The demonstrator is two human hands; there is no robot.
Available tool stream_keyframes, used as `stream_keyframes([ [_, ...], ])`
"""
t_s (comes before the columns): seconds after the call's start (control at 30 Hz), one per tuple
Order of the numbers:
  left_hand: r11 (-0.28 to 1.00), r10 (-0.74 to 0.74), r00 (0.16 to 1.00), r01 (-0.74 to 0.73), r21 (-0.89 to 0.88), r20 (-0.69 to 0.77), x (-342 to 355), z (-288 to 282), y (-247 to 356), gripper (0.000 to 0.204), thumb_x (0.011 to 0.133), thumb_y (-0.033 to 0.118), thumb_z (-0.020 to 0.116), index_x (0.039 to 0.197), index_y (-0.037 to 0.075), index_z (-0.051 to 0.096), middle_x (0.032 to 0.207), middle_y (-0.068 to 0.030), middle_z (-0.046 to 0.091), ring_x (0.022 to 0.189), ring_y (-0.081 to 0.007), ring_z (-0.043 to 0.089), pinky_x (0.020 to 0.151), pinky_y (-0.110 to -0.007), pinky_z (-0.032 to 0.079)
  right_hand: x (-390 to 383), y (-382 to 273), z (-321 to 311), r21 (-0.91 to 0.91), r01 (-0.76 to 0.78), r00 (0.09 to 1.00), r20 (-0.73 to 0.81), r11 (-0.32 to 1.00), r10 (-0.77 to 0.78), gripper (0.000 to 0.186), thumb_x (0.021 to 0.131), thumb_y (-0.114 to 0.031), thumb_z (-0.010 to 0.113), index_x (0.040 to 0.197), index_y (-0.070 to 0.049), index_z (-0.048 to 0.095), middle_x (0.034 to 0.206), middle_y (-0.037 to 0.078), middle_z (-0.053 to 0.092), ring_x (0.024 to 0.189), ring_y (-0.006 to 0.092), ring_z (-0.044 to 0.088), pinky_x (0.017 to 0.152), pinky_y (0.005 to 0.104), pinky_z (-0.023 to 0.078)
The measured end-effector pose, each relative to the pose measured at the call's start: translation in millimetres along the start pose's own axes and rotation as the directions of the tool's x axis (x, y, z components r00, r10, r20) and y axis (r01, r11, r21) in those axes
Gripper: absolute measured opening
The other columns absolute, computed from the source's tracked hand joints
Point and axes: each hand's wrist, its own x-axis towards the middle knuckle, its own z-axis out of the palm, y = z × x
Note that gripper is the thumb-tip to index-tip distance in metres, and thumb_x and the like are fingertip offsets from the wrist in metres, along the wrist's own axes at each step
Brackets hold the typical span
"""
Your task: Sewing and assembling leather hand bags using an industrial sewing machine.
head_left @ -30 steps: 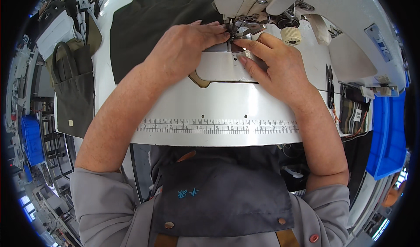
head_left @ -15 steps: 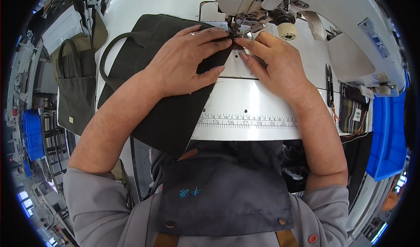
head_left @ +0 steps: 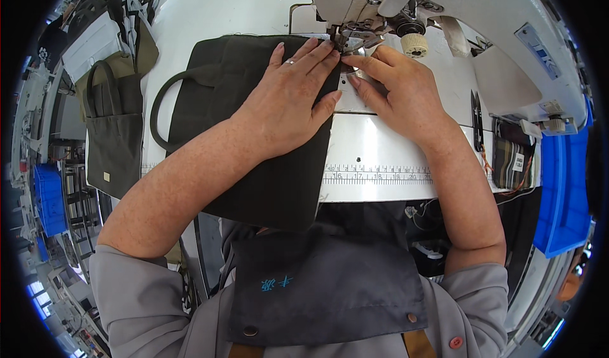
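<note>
White, the tabletop (head_left: 216,15) spreads beneath everything, and the pale body of the sewing machine (head_left: 485,6) overhangs its far right part. The dark green fabric piece (head_left: 279,180) lies left of the needle area, its far right corner at the machine. Its long axis runs from the far side toward the person; the straight right edge slants very slightly left on its way down, and the near end hangs over the table's front edge. A handle (head_left: 154,113) loops out leftward from it. The left forearm hides the fabric's lower left part, and fingertips and machine parts conceal the corner, so the needle's entry cannot be made out.

At far right stands a blue bin (head_left: 561,199), bent by the lens; at left, a similar green bag (head_left: 114,148) lies on the table, handle pointing away.

The left hand (head_left: 288,101) rests palm down on the fabric, its thumb spread wide and index and middle fingers close together. The right hand (head_left: 409,94) is bent beside the corner, index tip at the fabric's edge, thumb a little apart; whether they pinch anything I cannot tell.

Smaller still are the striped pouch (head_left: 510,158), a printed ruler strip (head_left: 380,177), partly covered by the fabric, and black snips (head_left: 476,120) beyond the right wrist.
</note>
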Motion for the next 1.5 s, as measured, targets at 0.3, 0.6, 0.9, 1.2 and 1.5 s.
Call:
stream_keyframes([
  [0.3,0.996,-0.079,0.997,0.079,0.041,0.003,-2,6,11,0.058,0.108,0.033,0.049,0.155,0.0,0.041,0.161,-0.0213,0.04,0.153,-0.0374,0.032,0.124,-0.06,0.022,-1,4,4,0.072,-0.031,0.999,-0.027,0.997,0.033,0.02,0.093,-0.023,0.07,0.11,-0.015,0.077,0.084,0.007,0.065,0.076,0.028,0.068,0.067,0.0407,0.055],
  [0.6,0.997,-0.061,0.997,0.062,0.033,-0.056,1,11,4,0.058,0.108,0.036,0.047,0.154,0.0,0.042,0.16,-0.0214,0.041,0.153,-0.0369,0.032,0.124,-0.059,0.021,-7,9,5,0.069,0.001,0.995,-0.096,0.998,0.005,0.016,0.093,-0.021,0.07,0.106,-0.014,0.077,0.084,0.007,0.064,0.077,0.0295,0.068,0.067,0.0421,0.055],
  [0.9,0.967,0.207,0.959,-0.172,-0.186,0.194,-61,-47,50,0.092,0.082,0.052,0.079,0.152,0.006,0.042,0.165,-0.0129,0.038,0.153,-0.0361,0.035,0.125,-0.058,0.021,-52,-44,-34,0.161,0.096,0.971,-0.231,0.982,-0.057,0.008,0.088,-0.015,0.074,0.089,-0.007,0.071,0.084,0.009,0.064,0.076,0.0321,0.065,0.066,0.042,0.052],
  [1.2,0.883,0.118,0.974,-0.014,-0.469,0.195,-99,-42,42,0.057,0.098,0.032,0.066,0.146,0.005,0.055,0.151,-0.0125,0.056,0.145,-0.0334,0.048,0.124,-0.053,0.027,-138,-123,0,0.761,-0.372,0.906,0.173,0.531,0.386,0.019,0.091,-0.014,0.078,0.106,-0.002,0.076,0.071,0.006,0.067,0.058,0.0112,0.06,0.055,0.027,0.046],
  [1.5,0.953,0.098,0.993,-0.077,-0.292,0.059,-109,-39,71,0.057,0.099,0.032,0.065,0.147,0.004,0.054,0.149,-0.013,0.059,0.142,-0.0306,0.053,0.123,-0.051,0.031,-135,-126,28,0.881,-0.456,0.82,0.472,-0.131,0.323,0.017,0.099,-0.016,0.073,0.097,0.0,0.075,0.07,-0.002,0.066,0.062,0.0022,0.057,0.057,0.0201,0.044],
])
